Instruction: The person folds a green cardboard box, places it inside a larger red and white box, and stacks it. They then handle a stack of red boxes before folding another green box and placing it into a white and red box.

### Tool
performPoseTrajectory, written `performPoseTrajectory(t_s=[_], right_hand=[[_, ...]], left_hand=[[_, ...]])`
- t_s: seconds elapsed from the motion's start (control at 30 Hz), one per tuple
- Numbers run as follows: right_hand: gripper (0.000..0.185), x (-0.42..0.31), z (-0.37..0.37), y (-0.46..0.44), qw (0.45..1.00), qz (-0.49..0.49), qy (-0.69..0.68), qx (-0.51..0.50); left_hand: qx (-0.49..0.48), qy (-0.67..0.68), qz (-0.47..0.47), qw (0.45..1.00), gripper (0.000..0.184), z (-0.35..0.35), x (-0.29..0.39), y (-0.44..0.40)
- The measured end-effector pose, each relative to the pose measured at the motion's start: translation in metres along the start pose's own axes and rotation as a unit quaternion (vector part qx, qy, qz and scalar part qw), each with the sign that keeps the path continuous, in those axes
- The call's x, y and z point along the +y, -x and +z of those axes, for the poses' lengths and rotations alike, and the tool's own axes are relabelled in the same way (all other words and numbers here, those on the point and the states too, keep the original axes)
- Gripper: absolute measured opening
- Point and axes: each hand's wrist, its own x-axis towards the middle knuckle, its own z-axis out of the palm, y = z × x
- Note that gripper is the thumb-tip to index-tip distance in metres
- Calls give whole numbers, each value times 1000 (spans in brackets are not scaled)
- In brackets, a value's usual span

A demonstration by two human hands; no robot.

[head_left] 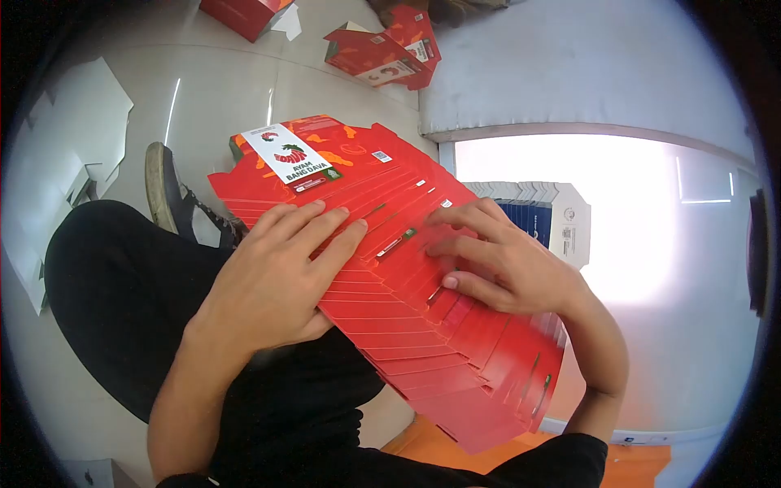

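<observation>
A fanned stack of flat red printed cartons point(390, 325) lies slanted across the person's lap, its top sheet showing a white label at the upper left. My left hand point(285, 264) rests on the left part of the stack, fingers spread on the overlapping edges and thumb near the lower side. On the right part, my right hand point(484, 256) touches the cartons with bent, separated fingers, slightly blurred. Whether either hand grips a sheet does not show; both appear laid on the surface.
Red cartons point(382, 57) lie on the floor ahead, with another red box point(244, 15) farther left. White cardboard pieces point(93, 122) are at the left. A row of blue and white cartons point(569, 224) stands right of the stack. A shoe point(167, 187) is beside the knee.
</observation>
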Motion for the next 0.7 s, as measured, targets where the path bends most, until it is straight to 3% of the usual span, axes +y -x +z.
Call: performPoseTrajectory(t_s=[0.17, 0.33, 0.43, 0.7], right_hand=[[32, 3, -1, -4, 998, 8, -46, -41], [36, 1, 0, -16, 992, 87, -79, -49], [36, 6, 9, -21, 998, 31, -51, 4], [32, 9, 12, -23, 999, 26, -41, -10]], left_hand=[[8, 8, -1, 1000, 73, 2, -1, 0], [24, 8, 9, 1000, 68, 1, 0, -1], [16, 10, 5, 1000, 74, 2, -1, -1], [6, 10, 1, 1000, 80, 3, -2, -2]])
